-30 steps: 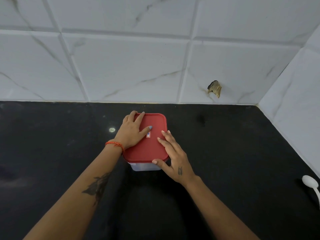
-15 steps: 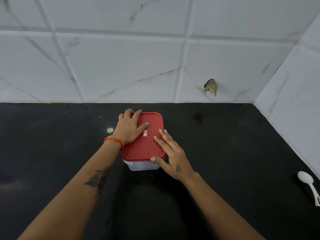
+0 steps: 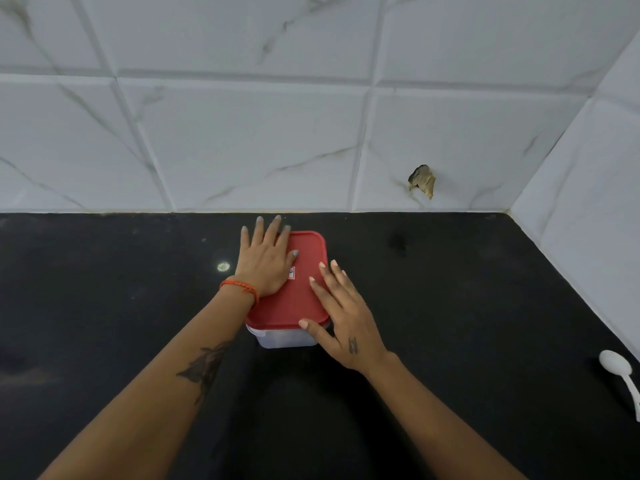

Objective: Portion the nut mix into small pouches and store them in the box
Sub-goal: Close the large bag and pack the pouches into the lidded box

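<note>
Red plastic caps the box (image 3: 284, 336): its lid (image 3: 294, 299) is seated on the translucent body, which stands on the black countertop (image 3: 467, 306), a little in front of the tiled wall (image 3: 242, 140). The left hand (image 3: 265, 263) lies flat on the lid's left half with fingers straight and slightly spread, the fingertips reaching past the lid's far-left edge. The right hand (image 3: 341, 317) rests at the lid's right edge, fingers straight and close together on the top, thumb laid along the near-right corner. An orange thread bracelet (image 3: 240, 289) circles the left wrist beside the lid's left edge. Right of the box the dark surface runs bare up to the side wall; a white plastic spoon (image 3: 621, 374) lies well to the right, at the frame's edge. Left of the box, a small pale spot (image 3: 223, 267) marks the counter. Behind and right of the box, a chipped hole (image 3: 422, 180) breaks one tile.
</note>
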`<state>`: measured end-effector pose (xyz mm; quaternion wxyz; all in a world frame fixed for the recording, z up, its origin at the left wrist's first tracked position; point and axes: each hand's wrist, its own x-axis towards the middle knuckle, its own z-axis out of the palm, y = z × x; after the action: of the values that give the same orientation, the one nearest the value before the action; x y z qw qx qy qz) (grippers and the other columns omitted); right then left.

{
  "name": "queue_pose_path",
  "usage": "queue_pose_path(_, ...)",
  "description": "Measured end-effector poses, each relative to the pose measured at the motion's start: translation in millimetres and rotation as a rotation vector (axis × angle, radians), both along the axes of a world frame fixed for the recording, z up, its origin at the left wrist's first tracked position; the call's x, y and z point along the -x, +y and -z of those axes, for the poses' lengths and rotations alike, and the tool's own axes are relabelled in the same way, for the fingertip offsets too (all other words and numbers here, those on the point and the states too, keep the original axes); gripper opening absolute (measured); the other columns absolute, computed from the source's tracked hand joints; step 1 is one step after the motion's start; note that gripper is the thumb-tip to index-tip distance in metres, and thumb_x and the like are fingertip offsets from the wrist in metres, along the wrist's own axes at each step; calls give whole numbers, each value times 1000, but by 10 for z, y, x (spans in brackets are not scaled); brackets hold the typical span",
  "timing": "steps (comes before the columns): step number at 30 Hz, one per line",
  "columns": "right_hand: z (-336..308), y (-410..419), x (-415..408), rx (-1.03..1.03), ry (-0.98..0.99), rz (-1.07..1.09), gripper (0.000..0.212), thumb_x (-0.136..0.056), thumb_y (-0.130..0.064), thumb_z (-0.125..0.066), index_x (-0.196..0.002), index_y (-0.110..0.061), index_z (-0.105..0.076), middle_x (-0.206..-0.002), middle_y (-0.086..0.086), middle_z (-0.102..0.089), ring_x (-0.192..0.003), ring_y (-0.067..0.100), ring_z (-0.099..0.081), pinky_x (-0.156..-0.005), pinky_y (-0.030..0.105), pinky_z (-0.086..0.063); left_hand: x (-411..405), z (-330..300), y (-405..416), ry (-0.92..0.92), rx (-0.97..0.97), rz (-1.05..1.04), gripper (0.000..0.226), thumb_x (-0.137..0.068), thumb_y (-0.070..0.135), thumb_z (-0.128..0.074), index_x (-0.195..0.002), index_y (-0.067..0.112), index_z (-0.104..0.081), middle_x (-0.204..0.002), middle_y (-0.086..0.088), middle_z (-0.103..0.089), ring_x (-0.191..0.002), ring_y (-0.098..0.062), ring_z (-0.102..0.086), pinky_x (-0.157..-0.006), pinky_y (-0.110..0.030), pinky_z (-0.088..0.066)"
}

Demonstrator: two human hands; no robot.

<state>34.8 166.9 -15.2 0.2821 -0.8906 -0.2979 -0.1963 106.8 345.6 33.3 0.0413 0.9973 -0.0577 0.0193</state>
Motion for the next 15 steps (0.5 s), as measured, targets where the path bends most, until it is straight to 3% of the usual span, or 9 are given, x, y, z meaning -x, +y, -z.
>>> queue_pose_path(3,6,42,41,26,-57,-37,56,-99,-39,-38,-140,-1,-41,-150,11,-35,-145,20,-21,-118,40,-20,7,-39,-192,30,65,156,57,-100,46,-19,-151,31,5,-161,3,4,-146,-30,10,-116,-54,3)
queue_pose_path(6,78,34,81,1,-7,-26,53,-101,-36,-34,-141,-1,-39,-150,10,-35,-145,17,-20,-116,40,-24,-9,22,-276,74,-57,215,56,-101,45,-18,-148,36,11,-160,4,12,-145,-32,15,-113,-58,5)
queue_pose_path(15,132,57,85,-89,23,-30,53,-102,-36,-31,-138,2,-43,-147,13,-39,-144,20,-23,-117,37,-23,-21,85,-275,69,-109,204,56,-101,46,-18,-149,36,7,-160,5,9,-146,-30,13,-115,-58,6)
